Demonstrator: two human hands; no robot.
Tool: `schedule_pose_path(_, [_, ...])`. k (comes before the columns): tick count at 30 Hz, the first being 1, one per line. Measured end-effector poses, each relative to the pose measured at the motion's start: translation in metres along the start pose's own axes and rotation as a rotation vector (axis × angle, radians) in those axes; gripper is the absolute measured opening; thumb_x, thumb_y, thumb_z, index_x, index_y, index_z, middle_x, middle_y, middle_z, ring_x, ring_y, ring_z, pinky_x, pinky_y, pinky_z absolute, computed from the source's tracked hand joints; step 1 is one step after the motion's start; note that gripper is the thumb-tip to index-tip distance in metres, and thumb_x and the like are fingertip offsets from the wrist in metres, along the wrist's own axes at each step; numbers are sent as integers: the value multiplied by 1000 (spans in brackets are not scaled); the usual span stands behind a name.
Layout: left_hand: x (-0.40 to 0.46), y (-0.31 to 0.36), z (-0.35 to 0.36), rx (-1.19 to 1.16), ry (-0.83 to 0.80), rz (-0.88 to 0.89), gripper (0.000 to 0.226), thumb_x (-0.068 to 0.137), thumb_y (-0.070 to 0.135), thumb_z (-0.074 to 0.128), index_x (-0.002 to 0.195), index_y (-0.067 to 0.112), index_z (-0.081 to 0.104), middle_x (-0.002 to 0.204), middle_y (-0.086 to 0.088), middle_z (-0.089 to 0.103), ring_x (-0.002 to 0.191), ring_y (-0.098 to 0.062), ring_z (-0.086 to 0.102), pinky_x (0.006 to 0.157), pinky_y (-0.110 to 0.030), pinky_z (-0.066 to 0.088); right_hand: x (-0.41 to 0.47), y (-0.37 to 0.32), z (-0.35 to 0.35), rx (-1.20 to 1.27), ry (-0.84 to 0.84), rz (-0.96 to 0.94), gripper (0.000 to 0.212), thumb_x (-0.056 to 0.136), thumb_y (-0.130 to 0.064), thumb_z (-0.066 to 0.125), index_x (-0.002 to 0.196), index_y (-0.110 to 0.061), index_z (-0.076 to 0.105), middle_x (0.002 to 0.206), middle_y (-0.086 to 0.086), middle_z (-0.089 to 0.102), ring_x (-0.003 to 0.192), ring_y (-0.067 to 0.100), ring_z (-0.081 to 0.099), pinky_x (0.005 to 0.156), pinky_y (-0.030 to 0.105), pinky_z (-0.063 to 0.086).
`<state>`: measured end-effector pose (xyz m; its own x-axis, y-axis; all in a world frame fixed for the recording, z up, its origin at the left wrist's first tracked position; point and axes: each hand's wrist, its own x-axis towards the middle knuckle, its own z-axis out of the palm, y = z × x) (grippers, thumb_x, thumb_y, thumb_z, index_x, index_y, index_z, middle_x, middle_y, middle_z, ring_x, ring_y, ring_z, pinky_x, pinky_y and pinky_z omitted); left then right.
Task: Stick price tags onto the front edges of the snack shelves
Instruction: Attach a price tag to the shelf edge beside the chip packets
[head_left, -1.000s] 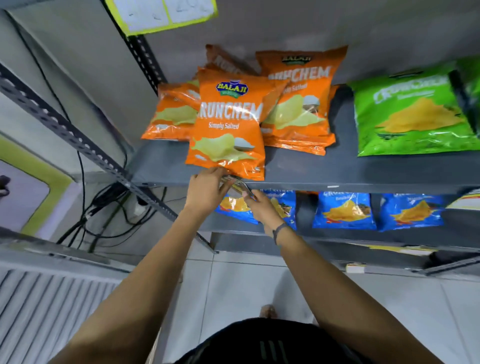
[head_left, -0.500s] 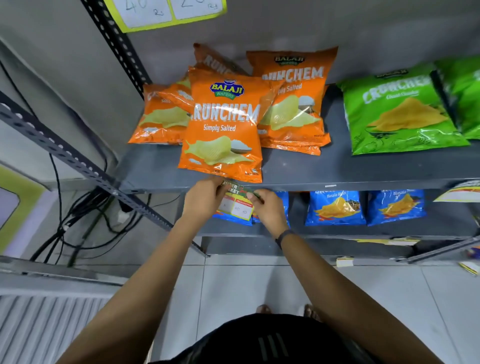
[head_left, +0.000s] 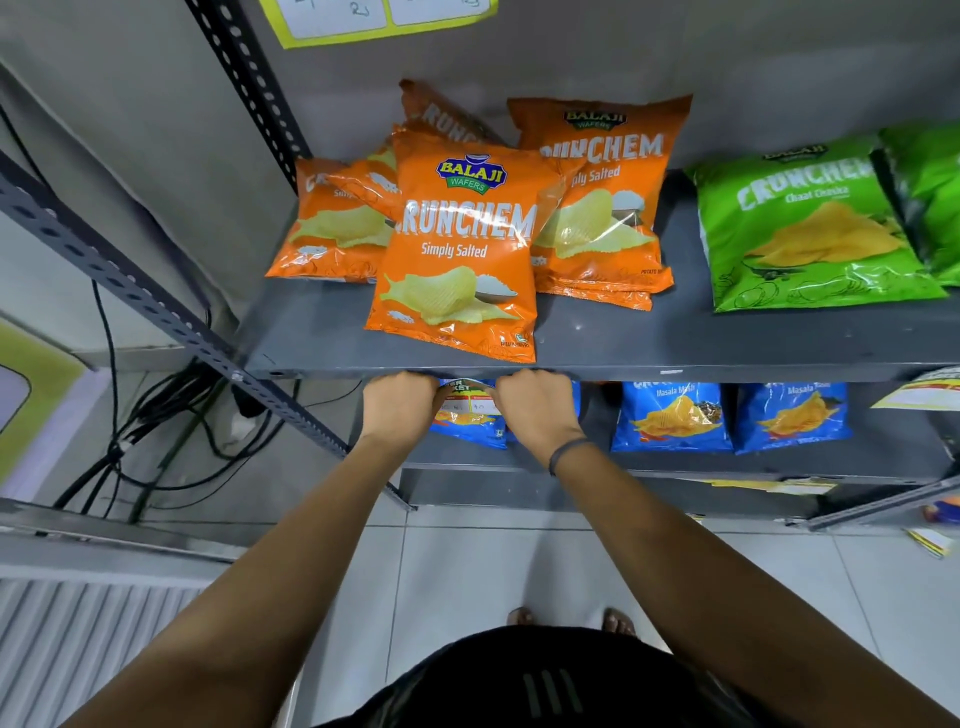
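A small price tag (head_left: 469, 400) with red, green and white print hangs just under the front edge of the grey shelf (head_left: 649, 358), below the front orange Crunchem bag (head_left: 460, 249). My left hand (head_left: 399, 402) pinches the tag's left side and my right hand (head_left: 535, 405) pinches its right side, both knuckles up against the shelf edge. Most of the tag is hidden by my fingers.
Green Crunchem bags (head_left: 810, 228) lie to the right on the same shelf. Blue Masala bags (head_left: 670, 415) stand on the lower shelf (head_left: 779, 462). Another tag (head_left: 924, 392) sticks out at the right edge. A perforated steel upright (head_left: 130, 291) and black cables (head_left: 156, 415) are on the left.
Both hands have lifted the tag from in front of the lower blue bags up to the shelf's front edge. The view has shifted slightly, with the shelf lower in frame.
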<state>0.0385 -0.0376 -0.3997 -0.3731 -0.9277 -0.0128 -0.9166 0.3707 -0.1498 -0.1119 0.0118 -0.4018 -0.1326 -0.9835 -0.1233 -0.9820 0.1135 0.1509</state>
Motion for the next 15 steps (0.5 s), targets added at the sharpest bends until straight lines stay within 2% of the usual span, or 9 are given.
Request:
schedule_pose_path(1, [1, 0, -1, -9, 2, -8, 39, 95, 44, 46, 94, 16, 73, 87, -6, 75, 79, -28, 70, 64, -26, 48, -1, 0, -2, 56, -1, -63, 12, 73, -15, 71, 63, -18, 66, 65, 2, 72, 61, 21, 66, 53, 22, 31])
schedule_pose_path(3, [2, 1, -1, -19, 4, -14, 38, 95, 44, 46, 96, 17, 73, 87, -6, 75, 80, -28, 70, 65, -27, 49, 2, -1, 2, 135, 59, -107, 15, 84, -1, 55, 85, -10, 66, 88, 11, 72, 82, 31, 67, 62, 29, 36])
schedule_pose_path(8, [-3, 0, -1, -23, -3, 1, 36, 95, 39, 49, 90, 13, 73, 82, -9, 75, 74, -30, 70, 60, -26, 46, 0, 2, -2, 133, 78, -78, 16, 85, -1, 53, 88, -9, 67, 90, 11, 72, 84, 31, 66, 62, 28, 36])
schedule_pose_path(10, [-6, -1, -5, -26, 9, 8, 33, 94, 35, 52, 83, 12, 72, 76, -11, 74, 69, -32, 69, 57, -25, 43, -4, 4, -7, 60, 78, -59, 10, 83, -13, 62, 76, -16, 69, 77, 5, 74, 73, 25, 68, 57, 24, 36])
schedule_pose_path(11, [-7, -1, -7, -38, 19, 12, 33, 93, 33, 55, 77, 11, 72, 70, -12, 73, 64, -33, 69, 56, -25, 43, -5, 5, -10, 37, 81, -13, 14, 74, -25, 72, 63, -18, 68, 62, 1, 72, 59, 20, 68, 52, 20, 34])
schedule_pose_path(13, [-6, -1, -9, -61, 57, 8, 32, 89, 30, 63, 66, 9, 71, 59, -14, 70, 54, -33, 66, 52, -25, 42, -4, 6, -13, 29, 59, 52, 36, 46, -41, 87, 39, -19, 59, 34, -5, 58, 33, 13, 56, 45, 13, 24])
schedule_pose_path(15, [-4, -1, -13, -72, 71, 5, 33, 89, 29, 63, 65, 7, 70, 59, -14, 70, 54, -34, 66, 52, -24, 37, -1, 5, -9, 36, 111, 79, 39, 41, -42, 89, 36, -19, 57, 30, -6, 53, 29, 11, 53, 46, 13, 20])
